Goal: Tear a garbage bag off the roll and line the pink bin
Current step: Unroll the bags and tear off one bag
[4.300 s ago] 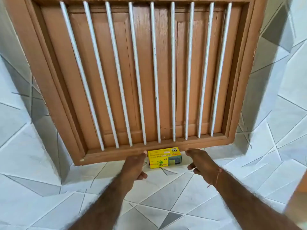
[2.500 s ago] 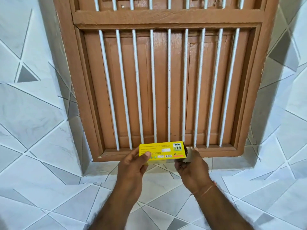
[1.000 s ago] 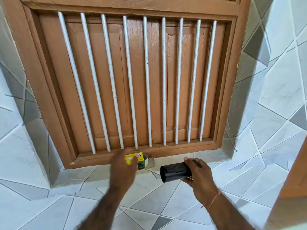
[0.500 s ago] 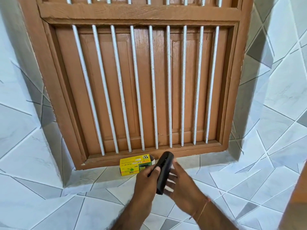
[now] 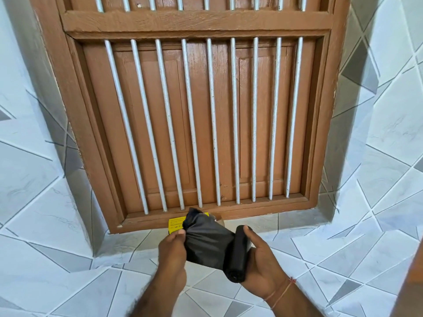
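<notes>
Grey and white tiles cut with angular lines cover the walls and the sill below a brown wooden window, whose shutters are closed behind a row of white vertical bars. Both hands are raised in front of the sill with a black roll of garbage bags between them. The right hand is clenched around the roll, thumb hooked over its upper end and fingers wrapped beneath, so the roll stands tilted with its lower end toward the camera. A length of garbage bag has been drawn off the roll toward the left and is not torn off; it stays joined to the roll along its right edge. The left hand pinches the free end of that bag, which bunches up into a crumpled peak above the thumb. Behind the bag, a yellow box lies on the sill against the bottom of the window frame, mostly hidden by the black plastic. A thin red thread circles the right wrist. The pink bin does not appear in this view.
</notes>
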Demonstrator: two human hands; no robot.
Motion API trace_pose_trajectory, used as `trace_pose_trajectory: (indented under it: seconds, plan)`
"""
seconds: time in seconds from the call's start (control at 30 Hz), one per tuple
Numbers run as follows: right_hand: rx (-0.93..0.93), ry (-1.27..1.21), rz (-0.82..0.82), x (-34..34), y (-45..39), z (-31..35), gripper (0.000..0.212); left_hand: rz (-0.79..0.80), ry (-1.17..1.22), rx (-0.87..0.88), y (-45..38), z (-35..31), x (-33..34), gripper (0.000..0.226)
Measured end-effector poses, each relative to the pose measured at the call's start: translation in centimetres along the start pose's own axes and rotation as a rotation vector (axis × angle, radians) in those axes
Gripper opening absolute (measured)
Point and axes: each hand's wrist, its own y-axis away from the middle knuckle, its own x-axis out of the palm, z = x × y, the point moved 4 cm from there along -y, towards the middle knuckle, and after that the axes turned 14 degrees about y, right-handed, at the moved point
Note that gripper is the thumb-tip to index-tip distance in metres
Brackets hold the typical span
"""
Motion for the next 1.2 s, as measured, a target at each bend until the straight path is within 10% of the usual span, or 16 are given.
trace_pose_trajectory:
  seconds: [0.27,0.37,0.43,0.57,0.7,0.87,1.2]
  plan:
    - [0.051,0.268,-0.080,-3.0,0.1,1.0,0.052,-0.196,-0.288,0.032,-3.8,-2.6,-7.2,0.019]
    - [0.019,0.415,-0.121,-2.8,0.1,1.8,0.053,-0.405,-0.855,0.581,0.5,-7.9,-5.5,0.028]
    - [0.002,0.530,-0.101,-2.0,0.2,2.5,0.051,-0.207,-0.906,1.026,4.3,-10.0,-1.8,0.035]
    - [0.003,0.636,-0.024,-0.3,0.2,3.3,0.047,0.613,-0.721,0.387,4.3,-6.8,4.3,0.046]
    - [0.016,0.556,0.081,-0.3,0.8,3.6,0.045,0.841,-0.571,-0.204,3.1,-1.5,3.9,0.060]
    - [0.051,0.467,-0.009,-2.7,1.5,4.4,0.048,0.858,-0.425,-0.165,1.3,-2.8,2.5,0.039]
    - [0.057,0.523,-0.197,-5.8,2.6,5.0,0.070,0.809,-1.048,0.103,-2.9,-10.0,-1.6,0.038]
